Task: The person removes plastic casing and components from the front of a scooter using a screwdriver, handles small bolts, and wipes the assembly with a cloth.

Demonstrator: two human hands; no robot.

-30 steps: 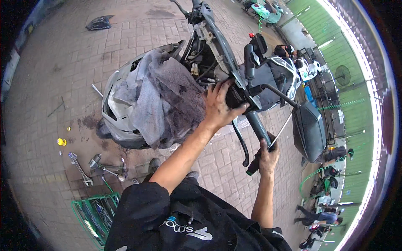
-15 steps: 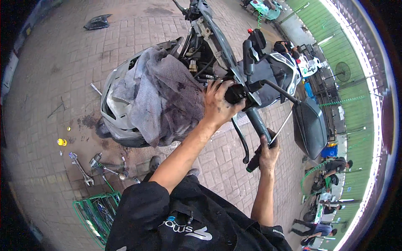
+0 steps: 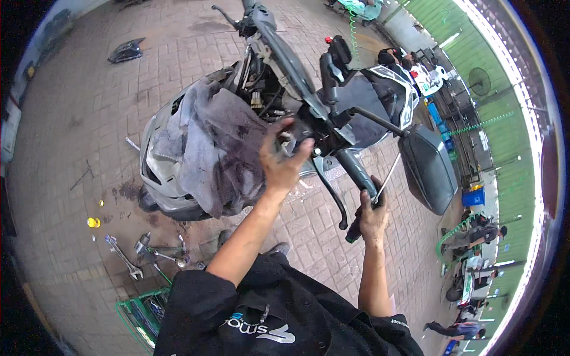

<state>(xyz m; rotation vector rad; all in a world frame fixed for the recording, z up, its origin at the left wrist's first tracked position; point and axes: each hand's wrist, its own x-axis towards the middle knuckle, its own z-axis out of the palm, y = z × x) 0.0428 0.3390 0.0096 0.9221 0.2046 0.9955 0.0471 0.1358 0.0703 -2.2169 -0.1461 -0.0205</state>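
Note:
A scooter's handlebar (image 3: 279, 53) with partly stripped covers stands before me. My left hand (image 3: 280, 163) is beside its dark control housing (image 3: 306, 127), thumb and fingers spread in a curve. It is slightly blurred; I cannot tell whether the fingertips touch the grey part between them. My right hand (image 3: 374, 216) is closed round a screwdriver (image 3: 354, 231) with a dark handle, its thin shaft slanting up to the right. That hand is at the end of the black rubber grip (image 3: 354, 168). A brake lever (image 3: 332, 196) lies between my hands, and a mirror (image 3: 428, 169) sticks out right.
A grey towel (image 3: 222, 148) drapes the scooter's front body panel (image 3: 154, 160). On the brick floor at lower left lie an adjustable wrench (image 3: 124, 258), a power tool (image 3: 142, 243) and a green tool tray (image 3: 133, 320). Other people (image 3: 484, 237) work far right.
My left hand has drawn back left from the control housing, and its fingers have loosened. My right hand keeps its hold on the screwdriver. The whole view has shifted slightly.

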